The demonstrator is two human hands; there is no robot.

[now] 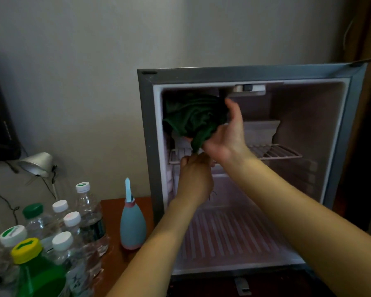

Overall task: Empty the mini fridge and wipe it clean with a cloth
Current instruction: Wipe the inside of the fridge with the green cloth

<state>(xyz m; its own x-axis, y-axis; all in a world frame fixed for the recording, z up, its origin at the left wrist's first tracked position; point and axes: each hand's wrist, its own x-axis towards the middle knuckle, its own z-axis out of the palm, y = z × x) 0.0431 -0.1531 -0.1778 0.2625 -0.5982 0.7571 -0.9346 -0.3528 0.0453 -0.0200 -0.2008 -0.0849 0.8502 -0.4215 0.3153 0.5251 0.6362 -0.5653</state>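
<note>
Wiping upper-left corner inside grey mini fridge (147,136) with crumpled dark green cloth (193,118): my right hand (225,136) gripping bunch, left hand (195,170) pinching hanging tail by white wire shelf (274,151). Fridge looking emptied; judging next I'm needing passes over shelf, floor.

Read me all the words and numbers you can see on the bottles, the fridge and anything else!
Nothing here can be read.
On the bottle caps: green marks only, too blurred to read.
On the bottle labels: print too small and blurred to read.
On the fridge: no lettering shows.
On the cloth: plain green, no print.
</note>
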